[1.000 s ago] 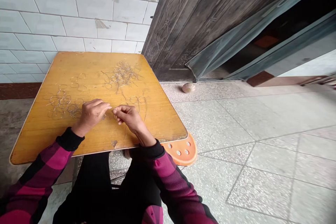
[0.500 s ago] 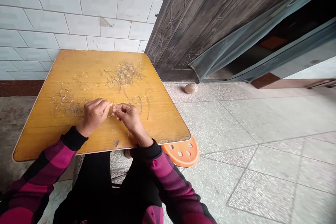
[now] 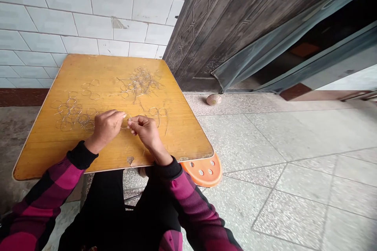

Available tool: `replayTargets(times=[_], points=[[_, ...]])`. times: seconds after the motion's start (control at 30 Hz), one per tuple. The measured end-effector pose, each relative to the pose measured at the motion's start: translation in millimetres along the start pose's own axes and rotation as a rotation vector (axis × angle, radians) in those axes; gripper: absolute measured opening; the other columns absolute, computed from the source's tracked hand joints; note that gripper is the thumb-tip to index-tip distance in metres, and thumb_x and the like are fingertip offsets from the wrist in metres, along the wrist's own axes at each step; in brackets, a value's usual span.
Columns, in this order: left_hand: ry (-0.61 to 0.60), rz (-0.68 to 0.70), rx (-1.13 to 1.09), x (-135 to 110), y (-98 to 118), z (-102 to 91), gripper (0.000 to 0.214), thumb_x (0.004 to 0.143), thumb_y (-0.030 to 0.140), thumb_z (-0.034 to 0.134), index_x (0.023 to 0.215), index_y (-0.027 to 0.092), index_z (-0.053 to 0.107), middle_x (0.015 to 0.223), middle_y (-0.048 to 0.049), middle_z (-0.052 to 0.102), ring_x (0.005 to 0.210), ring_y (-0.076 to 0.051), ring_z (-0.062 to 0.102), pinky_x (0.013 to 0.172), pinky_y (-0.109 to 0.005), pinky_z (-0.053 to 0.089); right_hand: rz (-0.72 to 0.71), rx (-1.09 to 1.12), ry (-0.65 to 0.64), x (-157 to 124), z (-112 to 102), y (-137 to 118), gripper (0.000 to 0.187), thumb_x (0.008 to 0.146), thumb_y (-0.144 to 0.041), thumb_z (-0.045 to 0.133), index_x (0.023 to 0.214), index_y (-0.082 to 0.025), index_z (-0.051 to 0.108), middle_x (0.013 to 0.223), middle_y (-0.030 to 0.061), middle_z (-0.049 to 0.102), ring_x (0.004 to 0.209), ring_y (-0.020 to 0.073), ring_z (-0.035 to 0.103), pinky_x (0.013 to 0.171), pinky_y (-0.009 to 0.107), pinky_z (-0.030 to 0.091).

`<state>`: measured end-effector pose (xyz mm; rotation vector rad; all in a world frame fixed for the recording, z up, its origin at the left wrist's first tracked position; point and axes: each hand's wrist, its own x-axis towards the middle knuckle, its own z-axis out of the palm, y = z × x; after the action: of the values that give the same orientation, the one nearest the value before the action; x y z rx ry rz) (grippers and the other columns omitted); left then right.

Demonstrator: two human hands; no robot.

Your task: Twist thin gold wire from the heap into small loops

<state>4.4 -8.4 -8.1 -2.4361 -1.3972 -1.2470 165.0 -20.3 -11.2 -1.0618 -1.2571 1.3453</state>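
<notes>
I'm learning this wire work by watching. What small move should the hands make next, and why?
Probably a small twist to close the wire loop pinched between the left hand and right hand: both grip it over the table, and the rounded loops lying left of the hands suggest that shape.

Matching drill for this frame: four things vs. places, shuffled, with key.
1. stool
2. small round object
3. tangled wire heap
4. wire loop

A. floor, by the door
B. far part of the table
C. sticking out under the table's near right corner
D. pinched between left hand and right hand

Pairs: 1-C, 2-A, 3-B, 4-D
</notes>
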Motion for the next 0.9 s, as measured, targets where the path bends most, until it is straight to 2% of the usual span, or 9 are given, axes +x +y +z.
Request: replayTargets(times=[0.23,0.5,0.63,0.77,0.9], points=[[0.021,0.01,0.109,0,0,-0.8,0.024,0.088,0.017,0.047,0.077,0.017,0.069,0.065,-0.0066,0.068,0.061,-0.017,0.059,0.057,-0.029,0.035,-0.018,-0.035,0.009,1,5,-1,0.027,0.07,-0.042,0.071,0.066,-0.018,0.061,0.053,-0.0029,0.056,0.046,0.0084,0.047,0.047,0.022,0.04],[0.046,-0.035,0.06,1,2,-1.2,0.022,0.087,0.017,0.049,0.078,0.017,0.069,0.067,-0.006,0.069,0.06,-0.017,0.059,0.057,-0.028,0.035,-0.018,-0.037,0.009,1,6,0,0.024,0.071,-0.039,0.071,0.068,-0.017,0.061,0.053,-0.0029,0.056,0.046,0.0086,0.047,0.047,0.022,0.04],[0.038,-0.175,-0.183,3,4,-1.4,0.02,0.086,0.023,0.052,0.078,0.018,0.069,0.068,-0.0051,0.07,0.06,-0.015,0.06,0.059,-0.026,0.04,-0.005,0.002,0.026,2,4,0,0.025,0.069,-0.04,0.073,0.071,-0.017,0.063,0.056,-0.0028,0.058,0.047,0.0086,0.048,0.047,0.023,0.041],[-0.057,-0.399,-0.528,5,7,-3.3,0.022,0.085,0.031,0.054,0.077,0.016,0.068,0.062,-0.0023,0.067,0.051,-0.013,0.058,0.055,-0.024,0.043,0.008,0.094,0.031,1,1,-1,0.028,0.067,-0.04,0.076,0.074,-0.016,0.064,0.065,-0.0011,0.063,0.049,0.0077,0.052,0.049,0.021,0.044],[-0.138,-0.549,-0.702,7,11,-5.8,0.025,0.085,0.035,0.055,0.076,0.015,0.067,0.065,-0.0021,0.067,0.05,-0.011,0.057,0.052,-0.024,0.043,0.001,0.147,0.014,1,-2,-2,0.028,0.068,-0.04,0.076,0.075,-0.016,0.065,0.065,-0.0019,0.063,0.049,0.0063,0.053,0.049,0.02,0.044]])
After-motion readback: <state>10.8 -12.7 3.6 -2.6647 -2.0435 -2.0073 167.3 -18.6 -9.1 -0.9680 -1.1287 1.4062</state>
